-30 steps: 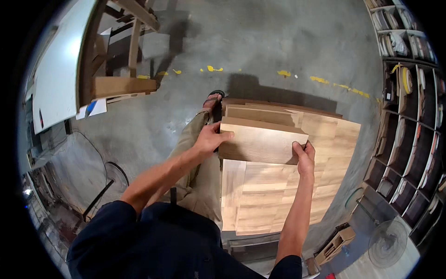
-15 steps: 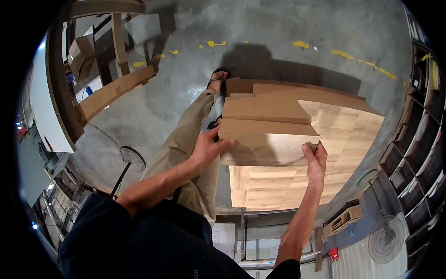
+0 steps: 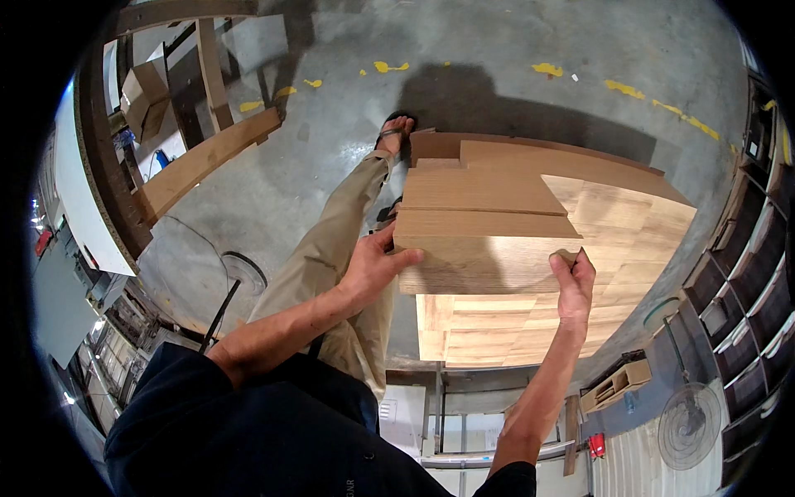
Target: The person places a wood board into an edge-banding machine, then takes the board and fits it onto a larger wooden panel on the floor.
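Observation:
Between my two hands is a wood-grain board (image 3: pixel 489 269), held level in front of me with its grained face toward me. My left hand (image 3: pixel 373 263) grips its left end, thumb on the face and fingers behind. On its right end my right hand (image 3: pixel 573 277) is closed, thumb on the face and fingers curled around the upper right corner. Plain brown panels (image 3: pixel 480 186) lie just beyond the board's upper edge. Under and beside it, a wide stack of light wood-grain panels (image 3: pixel 629 224) spreads to the right; the board hides part of it.
My sandalled foot (image 3: pixel 396 132) stands on the concrete floor (image 3: pixel 331 108) left of the panels. A wooden frame (image 3: pixel 207 161) and a cardboard box (image 3: pixel 143 101) are at the far left. Dark shelving (image 3: pixel 745 282) lines the right side, with a round fan (image 3: pixel 689 427) nearer me.
The whole scene has shifted slightly to the right in the view. Both hands keep the same hold on the board, and its place over the panels is nearly the same.

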Demonstrator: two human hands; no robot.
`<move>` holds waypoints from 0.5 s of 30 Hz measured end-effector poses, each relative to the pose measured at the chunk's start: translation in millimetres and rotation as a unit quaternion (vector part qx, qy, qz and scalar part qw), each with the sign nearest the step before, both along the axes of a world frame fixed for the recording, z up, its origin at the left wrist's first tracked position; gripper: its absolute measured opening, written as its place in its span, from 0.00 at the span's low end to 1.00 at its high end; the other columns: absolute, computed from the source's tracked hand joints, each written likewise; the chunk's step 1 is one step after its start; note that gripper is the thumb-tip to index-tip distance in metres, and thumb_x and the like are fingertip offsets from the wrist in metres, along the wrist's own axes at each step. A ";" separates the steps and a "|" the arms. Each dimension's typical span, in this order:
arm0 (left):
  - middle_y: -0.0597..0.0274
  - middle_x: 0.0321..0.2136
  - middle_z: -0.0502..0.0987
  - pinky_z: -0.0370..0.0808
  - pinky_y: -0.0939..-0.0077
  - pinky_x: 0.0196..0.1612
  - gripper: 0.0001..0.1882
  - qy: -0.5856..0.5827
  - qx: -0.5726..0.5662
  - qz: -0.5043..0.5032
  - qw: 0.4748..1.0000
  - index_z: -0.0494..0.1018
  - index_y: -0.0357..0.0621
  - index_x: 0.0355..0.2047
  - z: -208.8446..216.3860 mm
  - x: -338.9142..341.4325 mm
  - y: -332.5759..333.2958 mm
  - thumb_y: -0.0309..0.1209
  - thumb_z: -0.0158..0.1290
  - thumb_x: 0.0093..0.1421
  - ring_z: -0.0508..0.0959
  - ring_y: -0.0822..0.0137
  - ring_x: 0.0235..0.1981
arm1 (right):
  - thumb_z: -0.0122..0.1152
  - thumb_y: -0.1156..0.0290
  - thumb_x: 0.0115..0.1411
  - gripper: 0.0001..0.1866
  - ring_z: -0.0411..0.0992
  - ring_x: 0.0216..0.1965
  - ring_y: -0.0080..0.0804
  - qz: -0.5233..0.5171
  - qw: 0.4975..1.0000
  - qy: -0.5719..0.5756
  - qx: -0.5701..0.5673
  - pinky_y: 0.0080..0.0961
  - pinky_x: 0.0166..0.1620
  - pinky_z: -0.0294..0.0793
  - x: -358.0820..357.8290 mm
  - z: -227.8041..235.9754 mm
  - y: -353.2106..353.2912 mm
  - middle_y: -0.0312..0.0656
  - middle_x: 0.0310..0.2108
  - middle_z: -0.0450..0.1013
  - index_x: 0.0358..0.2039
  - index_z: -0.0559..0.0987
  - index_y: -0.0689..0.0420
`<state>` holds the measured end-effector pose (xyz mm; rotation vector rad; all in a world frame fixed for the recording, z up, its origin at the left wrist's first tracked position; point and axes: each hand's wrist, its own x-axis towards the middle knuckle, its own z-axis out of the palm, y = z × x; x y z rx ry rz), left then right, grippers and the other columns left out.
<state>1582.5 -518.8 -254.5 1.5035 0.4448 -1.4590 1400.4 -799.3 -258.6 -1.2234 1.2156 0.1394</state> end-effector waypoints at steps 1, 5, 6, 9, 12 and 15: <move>0.62 0.44 0.75 0.69 0.79 0.48 0.27 0.001 0.001 0.000 1.000 0.65 0.39 0.56 -1.7 -1.3 1.2 0.25 0.58 0.55 0.72 0.76 0.43 | 0.66 0.73 0.54 0.18 0.66 0.37 0.18 0.000 1.000 0.001 0.001 0.17 0.45 0.64 -1.6 -0.6 -0.6 0.30 0.36 0.71 0.44 0.73 0.61; 0.62 0.45 0.75 0.69 0.79 0.49 0.29 -0.002 -0.009 -0.006 1.000 0.64 0.39 0.57 -5.4 -3.3 3.6 0.26 0.58 0.55 0.71 0.76 0.44 | 0.65 0.73 0.53 0.18 0.66 0.37 0.18 0.008 1.000 0.007 -0.004 0.17 0.45 0.64 -4.1 -1.9 -2.0 0.30 0.37 0.72 0.45 0.74 0.61; 0.62 0.45 0.75 0.69 0.79 0.49 0.29 -0.004 -0.005 -0.018 1.000 0.64 0.39 0.57 -5.0 -3.0 3.2 0.26 0.58 0.55 0.71 0.76 0.44 | 0.64 0.75 0.54 0.17 0.66 0.37 0.17 0.012 1.000 0.010 -0.010 0.17 0.45 0.64 -3.5 -1.4 -2.2 0.31 0.37 0.72 0.45 0.74 0.61; 0.62 0.45 0.75 0.69 0.79 0.49 0.29 0.005 -0.012 0.001 1.000 0.63 0.39 0.58 -5.2 -3.8 2.7 0.26 0.58 0.55 0.71 0.76 0.44 | 0.64 0.75 0.54 0.16 0.66 0.37 0.17 -0.001 1.000 0.005 -0.009 0.17 0.44 0.64 0.6 1.6 -1.2 0.30 0.35 0.72 0.43 0.75 0.61; 0.62 0.40 0.76 0.70 0.79 0.46 0.23 -0.015 -0.008 0.015 1.000 0.67 0.34 0.52 -2.1 -3.4 -1.9 0.25 0.57 0.56 0.72 0.75 0.40 | 0.65 0.74 0.54 0.16 0.66 0.36 0.17 -0.005 1.000 0.000 -0.010 0.17 0.44 0.64 1.8 2.5 -1.4 0.30 0.35 0.72 0.43 0.75 0.61; 0.62 0.41 0.76 0.70 0.79 0.46 0.24 -0.020 -0.001 -0.017 1.000 0.67 0.34 0.53 2.8 1.3 -5.2 0.26 0.57 0.56 0.72 0.75 0.40 | 0.68 0.72 0.51 0.22 0.66 0.39 0.20 -0.002 1.000 0.002 0.000 0.17 0.47 0.63 -5.5 -0.4 -4.1 0.32 0.38 0.73 0.46 0.74 0.62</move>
